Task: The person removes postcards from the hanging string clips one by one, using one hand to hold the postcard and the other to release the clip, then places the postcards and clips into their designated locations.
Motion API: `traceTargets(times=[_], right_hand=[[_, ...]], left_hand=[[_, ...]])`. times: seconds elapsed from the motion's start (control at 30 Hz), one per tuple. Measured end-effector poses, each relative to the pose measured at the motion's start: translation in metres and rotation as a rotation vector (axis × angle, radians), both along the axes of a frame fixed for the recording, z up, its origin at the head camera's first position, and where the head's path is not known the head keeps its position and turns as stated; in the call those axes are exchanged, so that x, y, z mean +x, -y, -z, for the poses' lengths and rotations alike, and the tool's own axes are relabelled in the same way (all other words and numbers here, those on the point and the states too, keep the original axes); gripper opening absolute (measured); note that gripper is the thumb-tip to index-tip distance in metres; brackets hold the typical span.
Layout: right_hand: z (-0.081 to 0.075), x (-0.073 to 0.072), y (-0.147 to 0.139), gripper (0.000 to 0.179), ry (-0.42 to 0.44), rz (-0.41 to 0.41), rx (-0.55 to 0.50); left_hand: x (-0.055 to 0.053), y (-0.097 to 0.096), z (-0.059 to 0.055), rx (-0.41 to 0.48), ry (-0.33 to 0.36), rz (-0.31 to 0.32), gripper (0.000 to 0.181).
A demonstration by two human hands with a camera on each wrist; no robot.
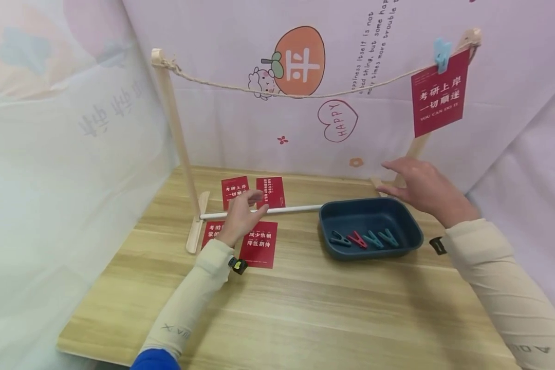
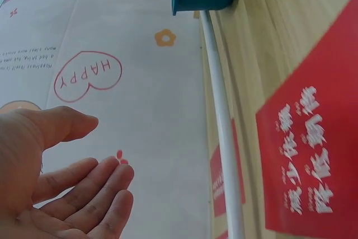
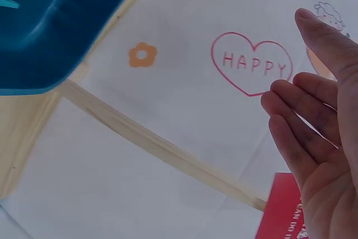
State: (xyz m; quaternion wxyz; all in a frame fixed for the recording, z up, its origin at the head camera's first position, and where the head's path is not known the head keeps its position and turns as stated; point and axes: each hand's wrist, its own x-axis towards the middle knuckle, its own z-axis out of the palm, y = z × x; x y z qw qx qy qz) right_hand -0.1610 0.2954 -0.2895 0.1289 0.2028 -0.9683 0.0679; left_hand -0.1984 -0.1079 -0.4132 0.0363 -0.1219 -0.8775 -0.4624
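My left hand (image 1: 241,218), fingers relaxed and holding nothing, hovers over the red cards on the left of the table. Nearest to it are a red card (image 1: 261,249) in front of the white rod and another red card (image 1: 273,191) behind the rod. My right hand (image 1: 427,187) is raised above the right end of a dark blue basin (image 1: 370,204), thumb apart from the fingers, nothing in its grasp. In the basin lie several clothespins, one of them a red clothespin (image 1: 357,239). Above that hand, a light blue clothespin (image 1: 441,54) clips a red card (image 1: 439,97) to the rope.
A thin rope (image 1: 300,96) sags between two wooden posts, the left post (image 1: 178,128) standing on a flat foot. The white rod (image 1: 287,209) runs low across the table from that foot to the basin. Printed cloth (image 1: 240,139) hangs behind.
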Motion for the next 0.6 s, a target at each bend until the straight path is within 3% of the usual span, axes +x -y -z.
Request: traceTargets(times=[0.6], right_hand=[[-0.046,0.009,0.012,0.069,-0.202,-0.068,0.001]], left_hand=[[-0.024,-0.061,-0.013,0.159,-0.107,0.099,0.045]])
